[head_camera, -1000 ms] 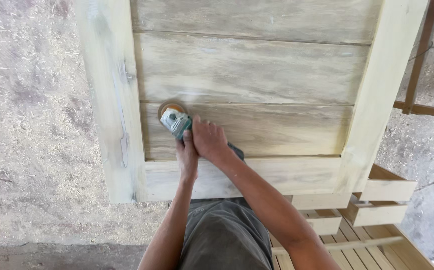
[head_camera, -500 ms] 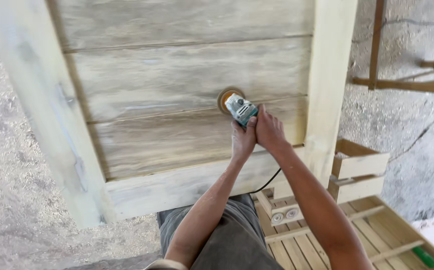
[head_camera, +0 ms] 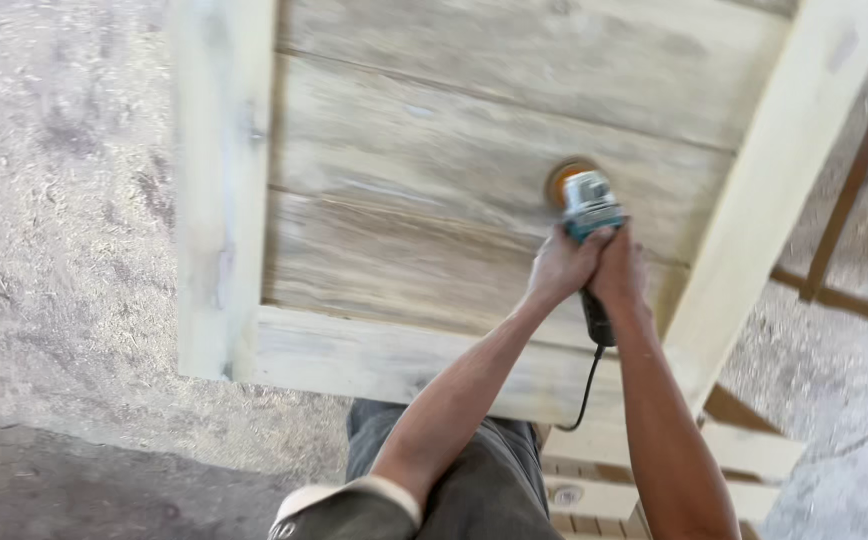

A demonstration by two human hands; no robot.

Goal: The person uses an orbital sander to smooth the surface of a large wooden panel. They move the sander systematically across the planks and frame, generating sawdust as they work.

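Item: angle grinder [head_camera: 586, 205] fitted with an orange sanding disc [head_camera: 564, 178], teal-and-grey body, black rear handle with a black power cord [head_camera: 588, 385] trailing off the near edge of the door. Location: on the right half of the wooden panel door [head_camera: 474, 180], disc flat against a horizontal plank just inside the door's right stile [head_camera: 764, 190], near the seam between two planks. Grip: left hand [head_camera: 561, 265] and right hand [head_camera: 619, 270] side by side and touching, fingers curled and pressed together around the grinder's body just behind the head; both arms extended from the near side of the door, a two-handed hold that would steady the tool and keep the disc level on the wood. Door: pale, dusty, lying horizontal with frame and planks facing up, which presents the face flat to the disc; left stile [head_camera: 219, 200] and near bottom rail [head_camera: 384, 360] show whitish filler or dust streaks. Surroundings: sawdust-strewn concrete floor [head_camera: 64, 230] to the left of the door; pale timber pieces [head_camera: 654, 470] under the door's near right corner; brown wooden rails [head_camera: 849, 170] beyond the right stile. Person's grey trousers [head_camera: 474, 490] visible below the door's near rail.
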